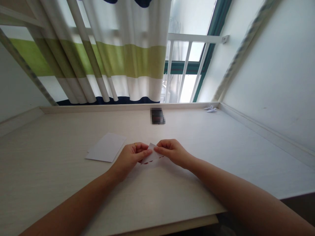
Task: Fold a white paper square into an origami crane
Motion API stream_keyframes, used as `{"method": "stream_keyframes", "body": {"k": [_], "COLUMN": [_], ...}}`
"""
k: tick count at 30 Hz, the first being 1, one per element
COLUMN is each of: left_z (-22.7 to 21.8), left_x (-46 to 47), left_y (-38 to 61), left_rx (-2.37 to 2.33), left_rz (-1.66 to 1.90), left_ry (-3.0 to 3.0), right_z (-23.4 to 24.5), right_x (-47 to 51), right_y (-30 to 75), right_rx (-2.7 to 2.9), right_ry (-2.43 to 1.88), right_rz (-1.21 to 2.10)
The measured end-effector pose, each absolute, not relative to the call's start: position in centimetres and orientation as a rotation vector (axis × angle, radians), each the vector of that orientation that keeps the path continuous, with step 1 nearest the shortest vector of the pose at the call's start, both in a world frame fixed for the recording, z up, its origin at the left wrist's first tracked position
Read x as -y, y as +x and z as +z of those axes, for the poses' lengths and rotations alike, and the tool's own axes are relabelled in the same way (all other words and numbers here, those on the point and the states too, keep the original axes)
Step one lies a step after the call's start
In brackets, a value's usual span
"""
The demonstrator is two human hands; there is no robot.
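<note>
A small folded piece of white paper [153, 155] is held up between both hands, a little above the tabletop, one corner pointing away from me. My left hand [134, 153], with a ring on one finger, pinches its left side between thumb and fingers. The right side is pinched by my right hand [173, 151], its thumb lying on the paper near the top corner. Fingertips of the hands show below the paper's lower edge. Just left of my left hand lies a stack of white paper sheets [105, 147], flat on the table.
The pale tabletop [61, 183] has a raised back edge. A dark, pixelated object [157, 116] sits near that edge. Small folded white paper pieces [211, 108] lie in the back right corner. Behind are a striped curtain [130, 62] and a white railing [188, 39] at the window.
</note>
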State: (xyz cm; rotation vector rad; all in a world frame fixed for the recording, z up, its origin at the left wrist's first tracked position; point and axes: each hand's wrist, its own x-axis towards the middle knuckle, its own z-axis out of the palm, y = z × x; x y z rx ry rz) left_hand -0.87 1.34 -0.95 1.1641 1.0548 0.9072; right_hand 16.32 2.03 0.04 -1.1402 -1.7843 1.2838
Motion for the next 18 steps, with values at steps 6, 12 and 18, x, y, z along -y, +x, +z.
{"method": "stream_keyframes", "body": {"k": [6,12,18], "left_z": [-0.79,-1.02,-0.50], "left_x": [-1.02,-0.67,-0.83], "left_y": [-0.68,-0.26,-0.61], "left_rx": [-1.035,-1.054,-1.086], "left_rz": [0.872,0.802,0.768], "left_ry": [1.164,1.186,1.217], "right_z": [0.27,0.22,0.86], "right_x": [-1.98,-2.01,-1.58], "right_y": [16.24,16.21,16.29], "right_rx": [1.798,1.885,1.855], "right_ry": [-1.164,-1.182,-1.257], "right_rz": [1.269,1.187,1.027]}}
